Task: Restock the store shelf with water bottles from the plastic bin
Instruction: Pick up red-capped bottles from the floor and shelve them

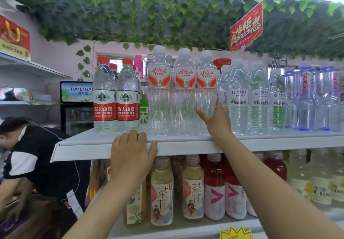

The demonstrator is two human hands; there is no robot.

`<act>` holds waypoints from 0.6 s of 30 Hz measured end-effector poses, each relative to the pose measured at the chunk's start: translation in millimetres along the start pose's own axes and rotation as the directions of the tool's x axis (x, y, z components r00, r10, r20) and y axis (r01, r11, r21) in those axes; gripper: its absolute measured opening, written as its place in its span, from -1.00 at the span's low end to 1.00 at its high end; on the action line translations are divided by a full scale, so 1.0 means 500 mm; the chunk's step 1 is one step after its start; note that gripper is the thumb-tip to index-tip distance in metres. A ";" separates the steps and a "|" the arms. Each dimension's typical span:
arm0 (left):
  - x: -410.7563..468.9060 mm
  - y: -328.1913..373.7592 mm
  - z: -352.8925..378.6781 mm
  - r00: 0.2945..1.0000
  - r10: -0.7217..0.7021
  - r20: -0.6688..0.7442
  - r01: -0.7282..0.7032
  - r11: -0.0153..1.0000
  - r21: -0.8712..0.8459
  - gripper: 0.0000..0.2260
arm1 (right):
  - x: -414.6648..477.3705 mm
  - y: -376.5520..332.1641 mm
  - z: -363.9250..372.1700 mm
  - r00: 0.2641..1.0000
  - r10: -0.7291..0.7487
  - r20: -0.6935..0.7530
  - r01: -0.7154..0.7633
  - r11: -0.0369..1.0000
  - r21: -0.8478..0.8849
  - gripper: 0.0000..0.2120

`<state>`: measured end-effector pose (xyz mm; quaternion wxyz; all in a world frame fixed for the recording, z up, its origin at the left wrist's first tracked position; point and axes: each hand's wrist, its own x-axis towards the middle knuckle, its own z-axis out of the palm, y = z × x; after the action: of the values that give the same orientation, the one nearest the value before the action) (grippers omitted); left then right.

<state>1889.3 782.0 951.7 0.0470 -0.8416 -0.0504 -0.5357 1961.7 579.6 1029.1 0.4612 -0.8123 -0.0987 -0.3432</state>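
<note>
Front row, top shelf [186,146]: two red-label bottles [104,97], three orange-label bottles [159,91], three white-label bottles [239,97].

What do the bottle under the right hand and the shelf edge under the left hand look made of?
Bottle: clear, glossy thin plastic; see-through ribbed walls, white cap, printed orange-and-white label. Shelf edge: probably painted sheet metal, smooth matte white with a folded lip, though plastic is possible.

white shelf [186,146] | carries: upright water bottles [183,93] in rows

We see clear, glossy plastic water bottles [206,97] with paper-like orange labels on a smooth, matt white shelf [186,144].
</note>
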 end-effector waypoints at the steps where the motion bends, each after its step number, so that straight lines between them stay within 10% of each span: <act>1: 0.001 0.000 0.000 1.000 -0.003 0.005 0.003 1.000 -0.006 -0.56 | -0.003 0.001 0.002 1.000 -0.002 0.005 0.002 1.000 -0.003 -0.23; 13: 0.006 -0.016 -0.047 0.945 0.095 0.313 -0.099 0.995 -0.004 -0.50 | -0.078 0.007 -0.034 0.996 -0.047 0.082 0.059 0.988 -0.141 -0.42; 18: -0.004 -0.006 -0.116 0.855 0.084 0.512 -0.159 0.982 0.105 -0.48 | -0.145 -0.023 -0.111 0.929 -0.119 0.349 0.225 0.933 -0.282 -0.49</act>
<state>1835.9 777.0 974.6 0.1262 -0.9483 -0.0460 -0.2874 1876.2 551.8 1008.5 0.2696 -0.9092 -0.1890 -0.2548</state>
